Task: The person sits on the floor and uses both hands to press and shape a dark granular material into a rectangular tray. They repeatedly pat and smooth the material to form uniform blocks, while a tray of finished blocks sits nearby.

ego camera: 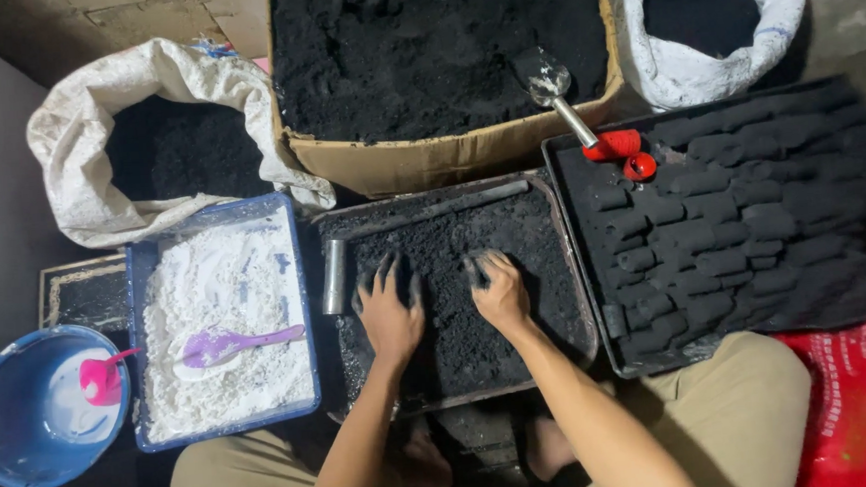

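Dim room, bare concrete floor (849,7)

head-worn view, steeply downward, close overhead

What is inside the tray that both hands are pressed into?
The tray holds loose black powder, spread across it. The left hand and right hand press into it, fingertips partly buried. The tray's bottom is covered by powder, so anything beneath cannot be seen.
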